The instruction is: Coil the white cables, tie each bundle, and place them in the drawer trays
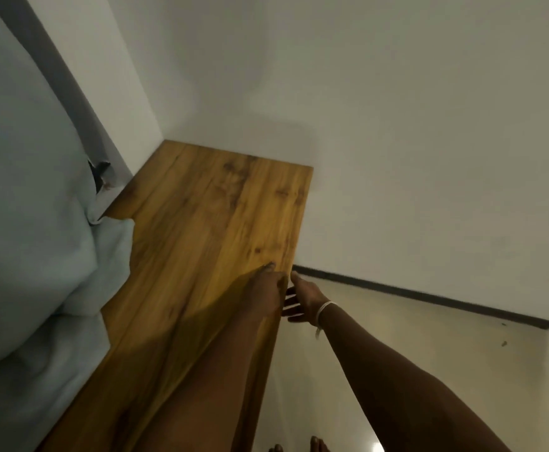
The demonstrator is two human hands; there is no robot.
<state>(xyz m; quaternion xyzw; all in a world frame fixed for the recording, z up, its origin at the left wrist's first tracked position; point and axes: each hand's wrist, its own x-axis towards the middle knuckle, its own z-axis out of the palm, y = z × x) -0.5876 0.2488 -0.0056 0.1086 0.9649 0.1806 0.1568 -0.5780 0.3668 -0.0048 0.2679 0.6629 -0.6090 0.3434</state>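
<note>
Hands both out at the front edge of the long honey-brown wooden cabinet top [211,223]: left hand [263,295] flat on the wood, fingers loosely spread, holding nothing; right hand [302,298] just below the lip, fingers open, empty too. No white cables or drawer trays anywhere in view, probably behind that front. Best bet: hook right fingertips under the edge, brace with the left, pull straight and slow.

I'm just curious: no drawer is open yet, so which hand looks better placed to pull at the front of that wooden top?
Probably the right hand: it hangs open off the wooden top's front edge. The left hand rests on top.

You are facing a smooth, grainy brown wooden cabinet top [208,223], soft pale blue cloth bedding [28,239], and glossy cream floor tiles [413,337].
</note>
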